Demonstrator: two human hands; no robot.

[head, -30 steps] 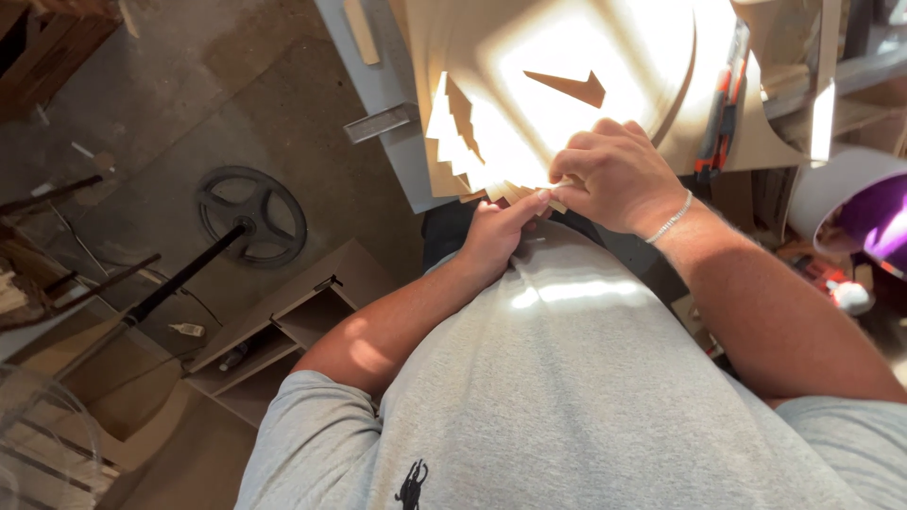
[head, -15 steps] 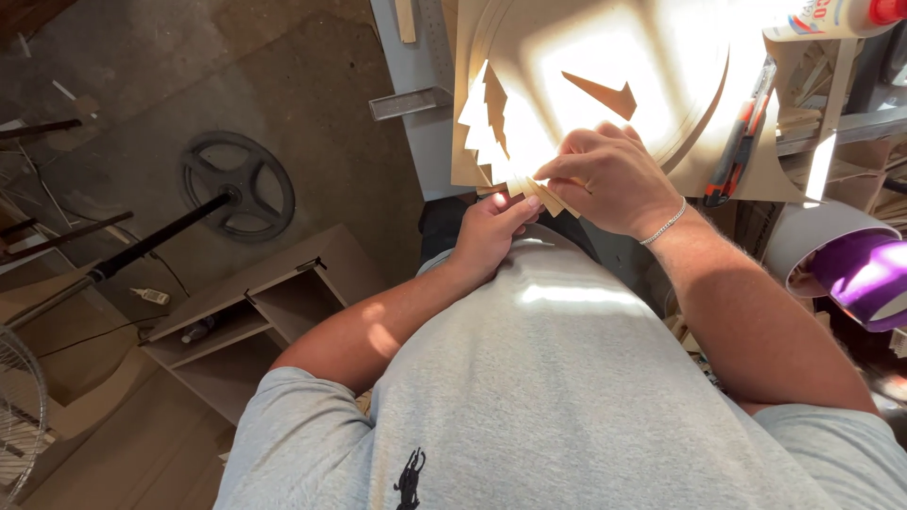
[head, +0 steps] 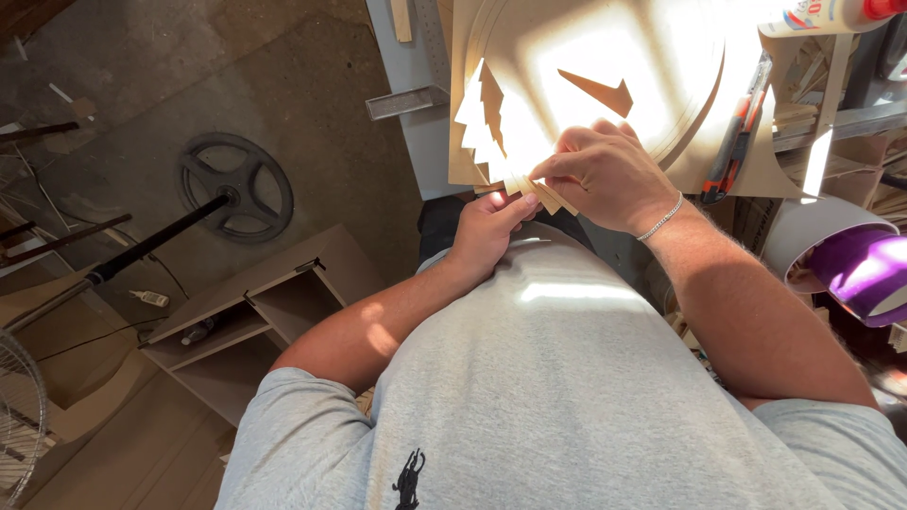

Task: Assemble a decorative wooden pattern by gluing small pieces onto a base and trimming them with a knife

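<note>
Both hands (head: 557, 198) raised slightly | jagged cardboard edge (head: 491, 142) pinched between them

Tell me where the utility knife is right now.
The utility knife lies on the cardboard sheet, just beyond the right hand, below the glue bottle.

**Around the workbench: shop floor and clutter**

A glue bottle (head: 831, 13) with a red cap lies at the far right corner of the bench (head: 416, 142). An orange and black utility knife (head: 742, 127) lies near the bench's right edge. A small metal square (head: 408, 101) pokes out past the left edge. Beyond the right side stands a purple roll (head: 855, 274) with a white rim. On the concrete floor (head: 142, 57) to the left lie a black spoked wheel (head: 236, 187) on a dark pole, a small tube (head: 149, 298), and a low wooden shelf unit (head: 255, 316). A wire fan guard (head: 19, 416) shows at the bottom left corner.
</note>
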